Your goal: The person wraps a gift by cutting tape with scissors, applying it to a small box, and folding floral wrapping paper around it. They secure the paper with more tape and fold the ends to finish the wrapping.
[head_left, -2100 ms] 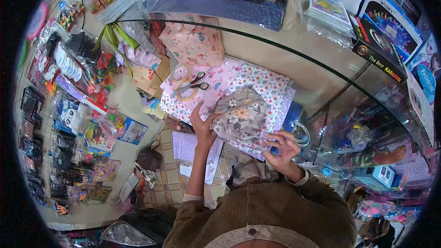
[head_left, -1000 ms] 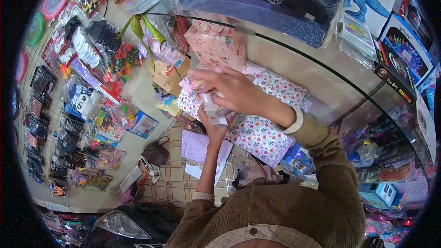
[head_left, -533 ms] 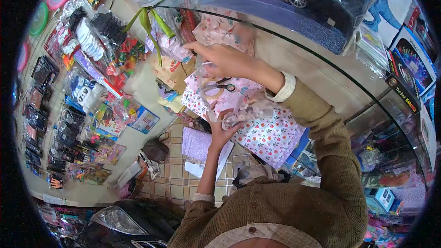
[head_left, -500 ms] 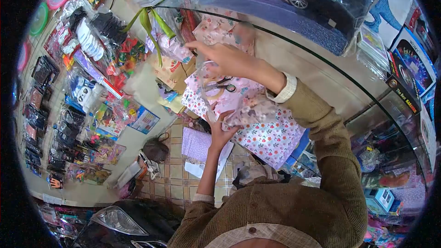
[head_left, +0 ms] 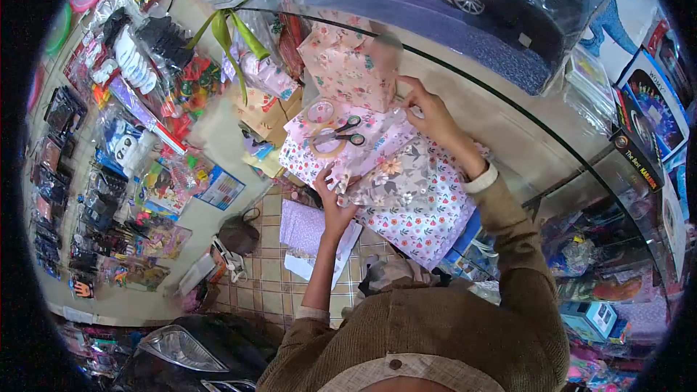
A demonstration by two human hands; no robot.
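A grey piece with a peach flower print (head_left: 392,176), perhaps a wrapped packet, lies over white flowered wrapping paper (head_left: 428,214). My left hand (head_left: 335,199) grips its left end, fingers curled at the edge. My right hand (head_left: 433,112) is at its upper right, thumb and finger bent together; whatever they pinch is too small to make out. Dark-handled scissors (head_left: 344,135) lie on pink flowered paper (head_left: 301,147). Beside them are a clear tape roll (head_left: 320,110) and a yellowish tape roll (head_left: 328,148).
Behind stands a pink flowered wrapped box (head_left: 341,58), next to the glass counter's dark edge (head_left: 501,107). A packaged toy car (head_left: 494,0) sits above it. Brown paper bags (head_left: 268,120) are at left. Lilac paper (head_left: 305,226) hangs below, near the tiled floor (head_left: 254,276).
My right hand has moved right and down from above the scissors, uncovering the wrapped box and clear tape roll. My left hand stays at the grey flowered piece's left end.
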